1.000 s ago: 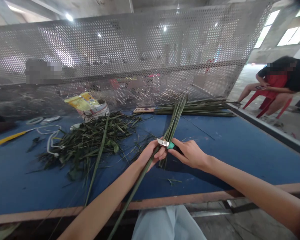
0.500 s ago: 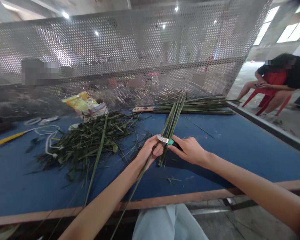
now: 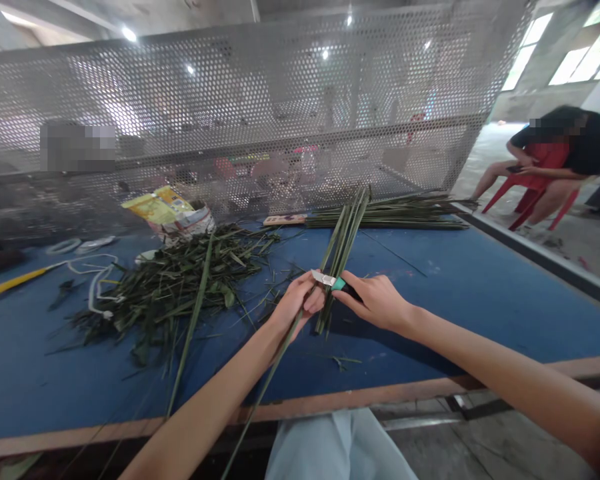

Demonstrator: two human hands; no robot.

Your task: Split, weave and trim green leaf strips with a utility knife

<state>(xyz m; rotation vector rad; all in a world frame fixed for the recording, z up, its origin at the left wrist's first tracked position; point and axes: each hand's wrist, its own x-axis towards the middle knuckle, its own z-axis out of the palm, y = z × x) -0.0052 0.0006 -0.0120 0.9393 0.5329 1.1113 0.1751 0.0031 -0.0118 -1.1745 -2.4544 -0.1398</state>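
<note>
Blue table [image 3: 480,300], green stalks [image 3: 345,227] lengthwise away toward mesh [image 3: 280,133] (left hand [image 3: 300,301] around them, right hand [image 3: 376,303] around knife [image 3: 327,279])

Left hand [image 3: 297,303] and right hand [image 3: 375,300] have moved slightly away from the body, carrying the knife [image 3: 326,278] and the stems [image 3: 345,227] along.

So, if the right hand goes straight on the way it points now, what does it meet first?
Likely the green stems, which the knife held by the right hand seems to touch already. Just behind them is the left hand. Depth is hard to judge.
</note>
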